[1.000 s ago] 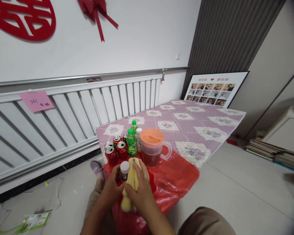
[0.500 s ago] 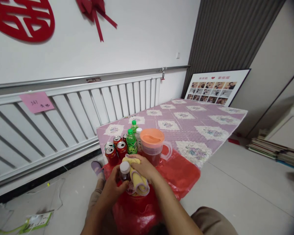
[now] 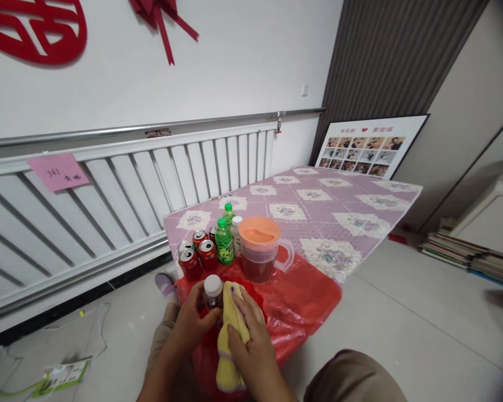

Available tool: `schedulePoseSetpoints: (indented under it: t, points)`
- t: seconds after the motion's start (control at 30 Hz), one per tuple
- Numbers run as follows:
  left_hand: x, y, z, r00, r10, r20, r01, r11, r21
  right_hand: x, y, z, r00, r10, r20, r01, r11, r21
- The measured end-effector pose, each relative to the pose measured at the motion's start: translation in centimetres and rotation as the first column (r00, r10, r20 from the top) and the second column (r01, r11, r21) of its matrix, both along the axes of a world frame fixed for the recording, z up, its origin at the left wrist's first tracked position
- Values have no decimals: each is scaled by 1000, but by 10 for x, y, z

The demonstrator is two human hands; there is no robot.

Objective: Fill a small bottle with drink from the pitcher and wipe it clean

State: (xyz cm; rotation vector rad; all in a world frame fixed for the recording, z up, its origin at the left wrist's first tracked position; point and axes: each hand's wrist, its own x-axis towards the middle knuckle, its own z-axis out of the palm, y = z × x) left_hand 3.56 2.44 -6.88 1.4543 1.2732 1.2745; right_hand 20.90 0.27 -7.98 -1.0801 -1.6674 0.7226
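Note:
My left hand (image 3: 198, 316) is wrapped round a clear bottle (image 3: 213, 292) with a white cap, held upright; its lower part is hidden by the hand and cloth. A folded yellow cloth (image 3: 228, 352) with a pale purple edge is gripped in my right hand (image 3: 252, 340), close beside the bottle. Whether cloth and bottle touch I cannot tell. Both hands are over a red plastic sheet (image 3: 305, 293). Just beyond stand a pitcher (image 3: 257, 265) with an orange lid, a green-capped bottle (image 3: 225, 245) and several red cans (image 3: 191, 264).
A purple flowered cloth (image 3: 314, 215) covers the table. A white radiator (image 3: 184, 173) runs along the wall on the left. Behind the table leans a photo board (image 3: 360, 148). A power strip (image 3: 67, 377) and cables lie on the floor at lower left.
My right hand and the yellow cloth have moved down and toward me, and the cloth now hangs lengthwise. The left hand keeps the bottle in nearly the same place.

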Motion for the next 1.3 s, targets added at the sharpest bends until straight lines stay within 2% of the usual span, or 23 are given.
schedulePoseSetpoints:
  t: [0.07,0.2,0.27,0.37,0.43,0.5,0.63,0.73,0.83,0.93,1.0,1.07,1.13,1.2,1.3]
  points:
    - [0,1,1,1000,-12,-5,12,1000,-3,-2,9,7,999,8,35,-9,1000,19]
    - [-2,2,2,1000,-21,18,21,1000,10,-8,44,39,993,106,52,-106,994,3]
    - [-3,2,2,999,-22,26,21,1000,16,-10,61,55,983,182,-10,-182,978,-99]
    - [-4,1,-1,999,-23,27,23,1000,16,-10,80,71,957,274,-94,-290,916,-276]
    - [-5,0,-4,999,-24,27,24,1000,5,-9,90,72,940,317,-126,-342,868,-360]
    - [-6,-1,-6,999,-23,37,24,1000,-3,-7,97,65,924,340,-174,-382,817,-432]
    - [-7,0,-9,999,-24,36,23,1000,11,-2,98,35,921,285,-267,-384,781,-492]
    - [-6,1,-9,1000,-27,9,27,1000,13,0,88,10,930,203,-308,-341,789,-511]
    - [-5,2,-9,1000,-18,-7,18,1000,8,1,72,-1,941,115,-317,-271,818,-508]
    - [-5,2,-9,1000,-27,2,27,1000,-12,0,56,8,942,60,-330,-227,839,-494]
    - [-6,2,-8,999,-35,10,35,999,-11,-3,46,21,940,39,-338,-190,884,-428]
    - [-5,3,-8,999,-42,13,43,999,-3,-6,39,34,948,43,-314,-133,954,-269]
    - [-5,2,-7,999,-43,16,43,999,3,-9,36,42,964,62,-257,-92,990,-106]
    - [-4,2,-6,999,-34,30,34,999,0,-11,35,41,976,65,-209,-77,996,-52]
    - [-3,1,-4,998,-17,61,17,1000,-5,-11,38,25,982,18,-186,-39,993,-107]
